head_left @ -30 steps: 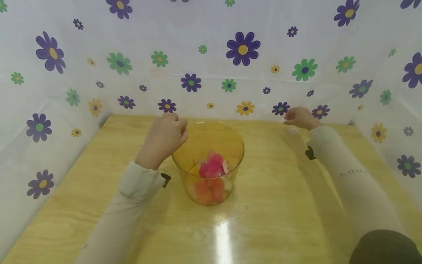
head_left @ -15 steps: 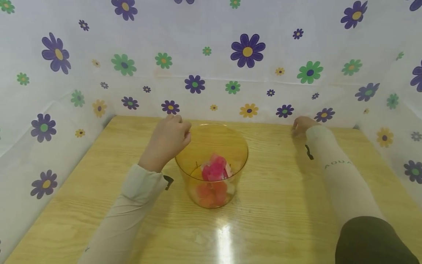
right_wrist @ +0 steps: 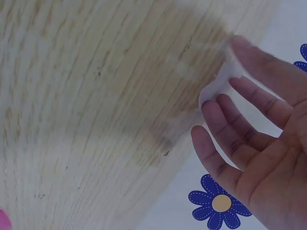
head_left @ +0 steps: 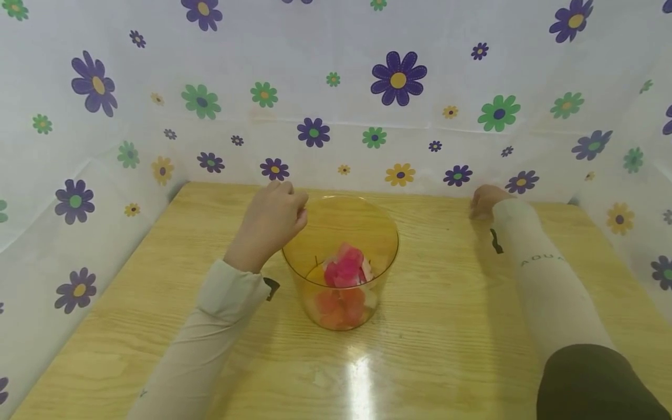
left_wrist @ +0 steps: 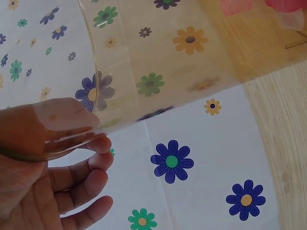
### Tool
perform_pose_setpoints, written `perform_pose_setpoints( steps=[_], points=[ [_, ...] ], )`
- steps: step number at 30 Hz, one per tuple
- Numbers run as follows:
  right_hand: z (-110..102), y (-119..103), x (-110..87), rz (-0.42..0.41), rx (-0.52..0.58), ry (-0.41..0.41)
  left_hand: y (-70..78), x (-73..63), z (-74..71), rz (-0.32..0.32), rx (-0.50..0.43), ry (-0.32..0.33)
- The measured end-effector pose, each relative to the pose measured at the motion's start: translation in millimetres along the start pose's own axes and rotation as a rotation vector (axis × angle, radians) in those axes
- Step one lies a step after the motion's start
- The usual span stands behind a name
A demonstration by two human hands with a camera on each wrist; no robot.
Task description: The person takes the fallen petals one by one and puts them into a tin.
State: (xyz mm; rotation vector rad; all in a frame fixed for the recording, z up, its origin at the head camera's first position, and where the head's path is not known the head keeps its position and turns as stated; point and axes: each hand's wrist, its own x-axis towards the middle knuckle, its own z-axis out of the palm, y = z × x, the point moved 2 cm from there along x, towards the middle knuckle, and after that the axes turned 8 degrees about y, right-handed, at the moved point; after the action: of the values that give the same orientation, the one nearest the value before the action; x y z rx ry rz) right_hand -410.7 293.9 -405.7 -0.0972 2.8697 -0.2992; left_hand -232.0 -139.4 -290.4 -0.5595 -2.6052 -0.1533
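Note:
A see-through amber tub (head_left: pixel 341 216) stands upright on the wooden table. Crumpled pink pieces (head_left: pixel 346 265) lie inside it, with redder shapes below and thin dark stems sticking up. My left hand (head_left: pixel 270 219) holds the tub's rim at its left side. In the left wrist view, the thumb shows through the clear wall and the other fingers curl underneath. At the table's back right, my right hand (head_left: pixel 485 200) is low over the surface. Its slightly bent fingers touch a small white crumpled piece (right_wrist: pixel 218 84); the thumb is apart from the fingertips.
White cloth with printed flowers (head_left: pixel 399 79) encloses the back and both sides of the wooden table (head_left: pixel 436 326). The tub is near the table's middle, well left of my right hand. A bright reflection shows on the wood in front of the tub.
My right hand has come down onto the table at the back right, over the small white piece. The left hand stays at the tub's rim. The whole view has shifted slightly.

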Motion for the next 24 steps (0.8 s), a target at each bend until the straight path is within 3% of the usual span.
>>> perform_pose_setpoints(
  steps=[6,13,19,24],
  points=[
    [-10.7,-4.1,-8.5,0.016,0.039,-0.021,-1.2,-0.3,-0.2,-0.003,0.007,0.002],
    [-14.7,3.2,-8.9,0.007,0.075,0.036,-0.3,-1.0,-1.4,-0.003,0.001,0.015],
    [-11.8,2.0,-14.3,0.043,0.134,-0.039,0.8,-1.7,-2.2,-0.002,-0.003,0.017],
    [-5.2,10.7,-9.0,0.071,0.152,-0.050,1.1,-1.4,-2.3,-0.003,-0.004,0.009]
  ],
)
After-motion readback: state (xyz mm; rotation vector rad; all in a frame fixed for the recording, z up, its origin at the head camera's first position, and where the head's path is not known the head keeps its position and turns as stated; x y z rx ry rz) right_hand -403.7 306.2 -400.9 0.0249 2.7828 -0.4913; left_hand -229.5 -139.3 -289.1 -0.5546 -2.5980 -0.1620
